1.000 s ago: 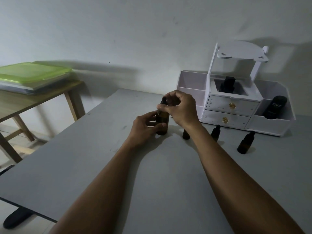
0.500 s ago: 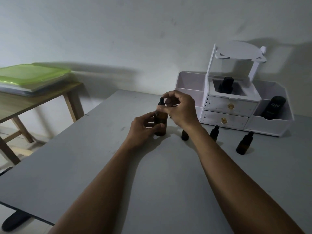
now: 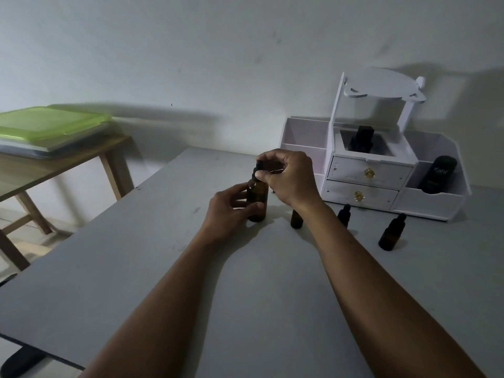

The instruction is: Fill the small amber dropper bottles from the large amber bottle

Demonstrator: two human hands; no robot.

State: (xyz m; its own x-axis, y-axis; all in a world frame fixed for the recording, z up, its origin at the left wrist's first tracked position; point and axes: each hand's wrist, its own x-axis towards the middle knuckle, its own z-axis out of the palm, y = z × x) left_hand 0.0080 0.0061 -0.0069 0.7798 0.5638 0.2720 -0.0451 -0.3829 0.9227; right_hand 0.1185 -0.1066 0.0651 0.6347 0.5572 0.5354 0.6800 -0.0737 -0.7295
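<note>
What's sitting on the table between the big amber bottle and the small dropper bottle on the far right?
In the head view, two more small dropper bottles stand there, partly hidden by the right forearm.

Your left hand [image 3: 231, 207] wraps the large amber bottle [image 3: 257, 201], which stands upright on the grey table [image 3: 136, 268]. Your right hand [image 3: 290, 178] pinches its black dropper cap [image 3: 257, 170] from above. Three small dropper bottles stand to the right: one [image 3: 296, 219] just beside your right wrist, another [image 3: 344, 214] partly behind the forearm, the third [image 3: 392, 233] apart, before the white organizer [image 3: 381, 184].
</note>
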